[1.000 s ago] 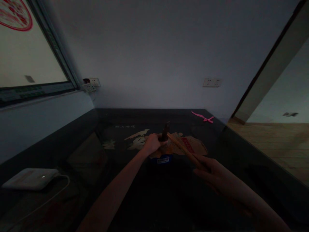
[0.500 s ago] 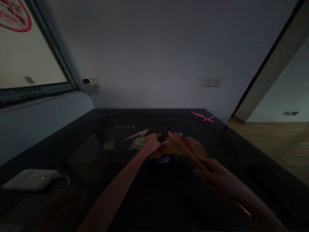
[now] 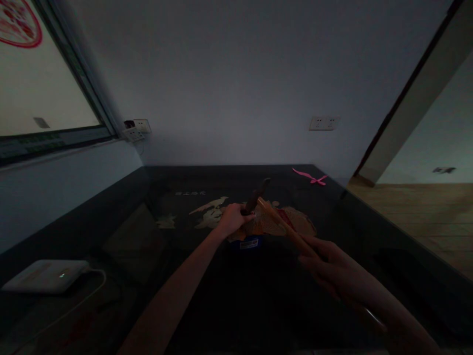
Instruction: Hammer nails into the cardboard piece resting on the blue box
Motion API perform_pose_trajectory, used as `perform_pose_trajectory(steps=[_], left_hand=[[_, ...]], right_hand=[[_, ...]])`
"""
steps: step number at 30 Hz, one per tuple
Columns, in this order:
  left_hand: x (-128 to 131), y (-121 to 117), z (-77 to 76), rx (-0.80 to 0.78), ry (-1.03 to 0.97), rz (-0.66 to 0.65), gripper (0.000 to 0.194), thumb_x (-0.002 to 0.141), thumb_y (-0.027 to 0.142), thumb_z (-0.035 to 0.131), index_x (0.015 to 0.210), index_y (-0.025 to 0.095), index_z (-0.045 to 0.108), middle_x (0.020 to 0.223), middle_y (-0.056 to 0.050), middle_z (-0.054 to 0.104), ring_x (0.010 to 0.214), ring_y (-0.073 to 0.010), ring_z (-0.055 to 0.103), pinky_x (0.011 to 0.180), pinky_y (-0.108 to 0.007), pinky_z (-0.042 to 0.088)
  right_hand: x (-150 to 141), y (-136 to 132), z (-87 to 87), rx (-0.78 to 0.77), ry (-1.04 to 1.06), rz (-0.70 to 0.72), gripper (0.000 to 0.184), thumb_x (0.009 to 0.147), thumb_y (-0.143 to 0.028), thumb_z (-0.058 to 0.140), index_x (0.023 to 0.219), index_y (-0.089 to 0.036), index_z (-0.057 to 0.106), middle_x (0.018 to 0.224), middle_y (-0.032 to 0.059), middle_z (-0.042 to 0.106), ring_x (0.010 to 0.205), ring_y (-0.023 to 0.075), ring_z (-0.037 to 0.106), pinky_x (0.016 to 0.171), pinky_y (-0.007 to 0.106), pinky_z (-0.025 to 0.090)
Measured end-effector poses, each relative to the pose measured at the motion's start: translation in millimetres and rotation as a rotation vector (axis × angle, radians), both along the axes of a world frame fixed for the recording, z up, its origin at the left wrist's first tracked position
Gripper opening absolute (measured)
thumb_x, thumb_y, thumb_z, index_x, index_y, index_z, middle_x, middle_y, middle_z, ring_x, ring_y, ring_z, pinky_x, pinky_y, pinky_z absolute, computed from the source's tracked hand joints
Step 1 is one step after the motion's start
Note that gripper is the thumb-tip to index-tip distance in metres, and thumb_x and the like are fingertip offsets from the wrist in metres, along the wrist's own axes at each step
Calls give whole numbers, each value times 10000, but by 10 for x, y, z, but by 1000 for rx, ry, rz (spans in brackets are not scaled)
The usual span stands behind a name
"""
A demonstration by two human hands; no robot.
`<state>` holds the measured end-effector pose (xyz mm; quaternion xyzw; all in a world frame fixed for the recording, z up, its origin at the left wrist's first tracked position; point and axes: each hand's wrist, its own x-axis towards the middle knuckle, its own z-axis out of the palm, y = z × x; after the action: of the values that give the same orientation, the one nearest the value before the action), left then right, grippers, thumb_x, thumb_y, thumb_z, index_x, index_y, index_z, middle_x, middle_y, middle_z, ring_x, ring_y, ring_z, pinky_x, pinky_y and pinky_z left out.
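My left hand (image 3: 232, 220) is closed around a dark brown, slightly curved stick-like piece (image 3: 256, 196), which points up and away with a greyish tip. My right hand (image 3: 325, 264) grips a long orange-brown wooden stick (image 3: 286, 228). Its far end lies close against the dark piece; the dim light hides whether they touch. Beneath both hands' tools spreads a tan and orange patterned sheet-like thing (image 3: 265, 222), with a red patch toward its right. Under its near edge shows a blue item (image 3: 251, 243) with a white label.
A black glossy table (image 3: 236, 305) bears pale bird and flower pictures. At the left lies a white power bank (image 3: 48, 276) with a cable. A pink ribbon (image 3: 314, 179) rests at the far right corner. Wall sockets (image 3: 324, 123) sit above the back edge.
The dark piece's tip has shifted slightly up and to the right. Both hands keep their holds in nearly the same place, and the view has moved a little.
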<state>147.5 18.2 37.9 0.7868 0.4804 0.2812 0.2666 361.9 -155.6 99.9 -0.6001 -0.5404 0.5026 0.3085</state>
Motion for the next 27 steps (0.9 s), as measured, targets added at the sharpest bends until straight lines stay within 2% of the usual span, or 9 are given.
perform_pose_trajectory(steps=[7,12,22,27], left_hand=[[-1,3,1,12,-13,-21,298,733,357,602,938,161,694,883,-48,705,778,-179,633,649,-224,430],[14,3,-5,-1,41,34,310,741,386,593,923,156,695,860,-60,709,769,-182,631,650,-231,426],[11,14,-24,-8,-24,8,287,734,361,610,909,151,697,830,-46,705,746,-178,636,650,-230,436],[9,14,-17,2,0,0,307,728,367,613,936,155,693,877,-41,700,788,-191,633,647,-233,437]], right_hand=[[26,-12,-29,13,-39,-31,584,767,-397,577,1303,-210,441,591,-63,466,417,75,422,357,175,337],[39,-1,-28,54,-33,0,567,758,-402,591,1278,-210,475,581,-50,490,425,86,453,362,181,359],[-3,3,35,22,-38,16,585,763,-389,570,1308,-218,443,548,-69,431,398,81,410,348,181,334],[8,31,-12,47,-53,76,560,773,-365,567,1299,-208,457,527,-64,446,389,88,400,345,193,325]])
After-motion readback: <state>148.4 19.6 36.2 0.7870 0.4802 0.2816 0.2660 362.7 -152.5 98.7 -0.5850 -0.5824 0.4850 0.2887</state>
